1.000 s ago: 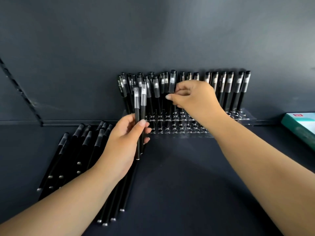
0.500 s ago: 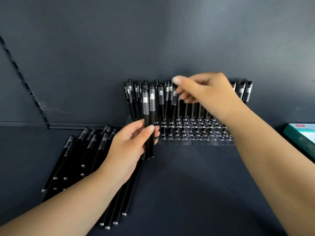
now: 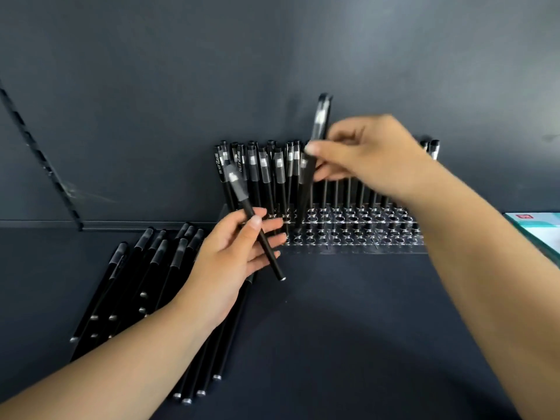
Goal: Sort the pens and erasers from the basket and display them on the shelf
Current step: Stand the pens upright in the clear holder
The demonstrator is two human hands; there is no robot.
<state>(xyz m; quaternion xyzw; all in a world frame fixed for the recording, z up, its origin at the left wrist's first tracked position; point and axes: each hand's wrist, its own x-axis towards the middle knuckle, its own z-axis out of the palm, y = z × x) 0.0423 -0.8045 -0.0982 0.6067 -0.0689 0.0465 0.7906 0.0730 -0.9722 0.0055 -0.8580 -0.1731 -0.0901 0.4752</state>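
The right hand pinches a pen upright over the clear rack. The left hand holds another pen, tilted. More pens lie on the shelf.

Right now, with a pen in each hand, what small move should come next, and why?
Probably lower the right hand's pen straight down: its tip hovers over an empty hole in the clear rack. The left hand holds the next pen ready.
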